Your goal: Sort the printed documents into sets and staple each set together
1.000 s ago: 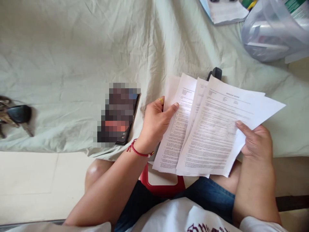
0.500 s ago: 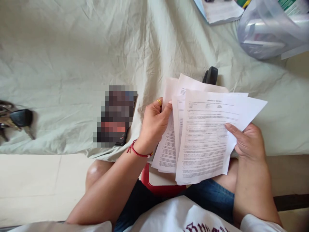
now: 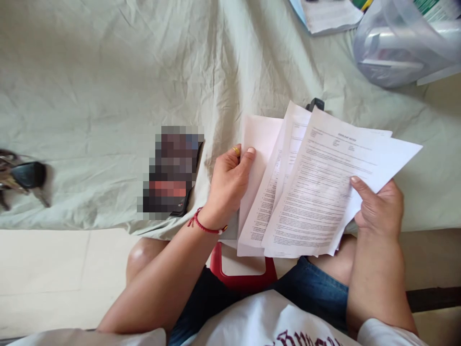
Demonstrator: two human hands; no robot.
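Midway, apparently: left hand (image 3: 228, 185) pinching the blank left sheets (image 3: 256, 168) of the fan, right hand (image 3: 380, 209) gripping the printed pages (image 3: 324, 192), all held above the lap at the near edge of the cloth-covered surface (image 3: 108, 96). Sorted nothing laid down yet; whole stack left to go through.

1. I see through one camera, worn on the person's head.
2. It looks forward and down, close over the lap and the bed sheet (image 3: 108, 72).
3. No second view shares anything.
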